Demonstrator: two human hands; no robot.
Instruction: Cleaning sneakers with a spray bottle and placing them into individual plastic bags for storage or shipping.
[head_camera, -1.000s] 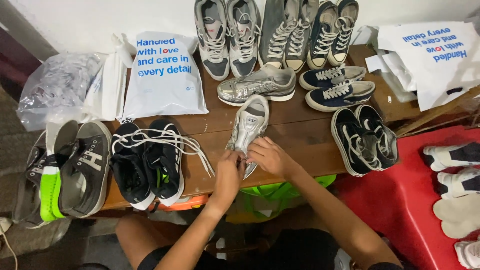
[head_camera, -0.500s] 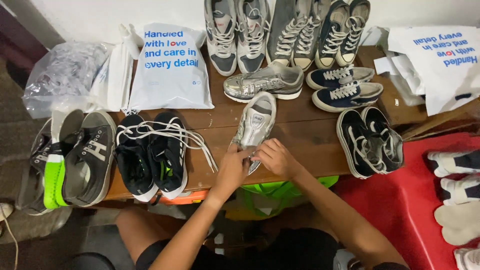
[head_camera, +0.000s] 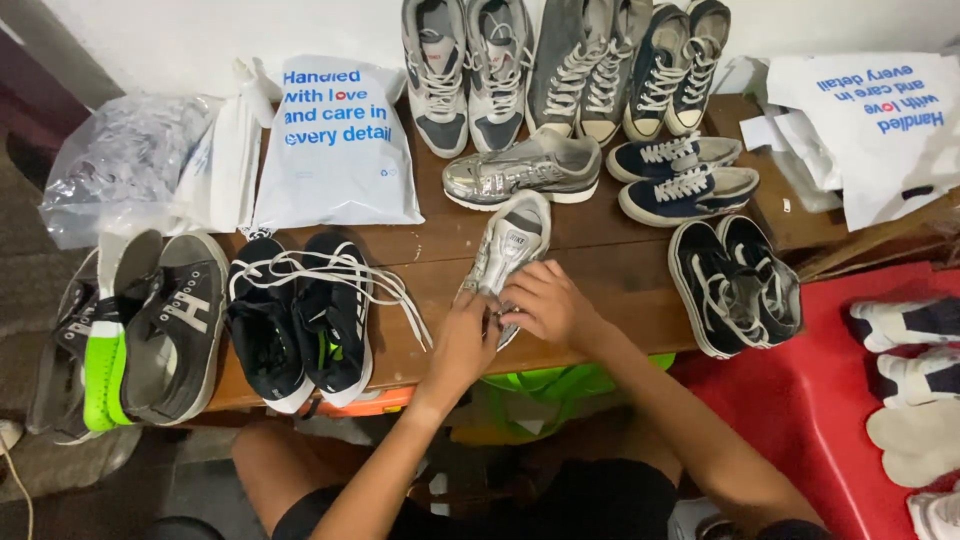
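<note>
Scene: A seated person bends over a wooden tabletop (head_camera: 600, 250) crowded with pairs of shoes, working on a single silver sneaker (head_camera: 508, 250) lying toe-toward-them near the front edge.
Left hand: The left hand (head_camera: 465, 345) is closed on the near end of the silver sneaker, fingers pinched at its lower lacing area.
Right hand: The right hand (head_camera: 545, 305) curls over the same spot, touching the left, apparently gripping something thin there.
Step in hand: By the look of it, fine work at the toe end of the shoe's eyelets, likely lacing.
Next move: It would call for a steady pinch and a straight pull.
Nearby: Its silver mate (head_camera: 520, 172) lies on its side just beyond; black sneakers with loose white laces (head_camera: 300, 315) sit to the left, a printed white bag (head_camera: 335, 150) behind them.
Hard to make out: The hands cover the sneaker's front, so whether a lace is held cannot be confirmed; shoes at right are cut off by the frame.
</note>
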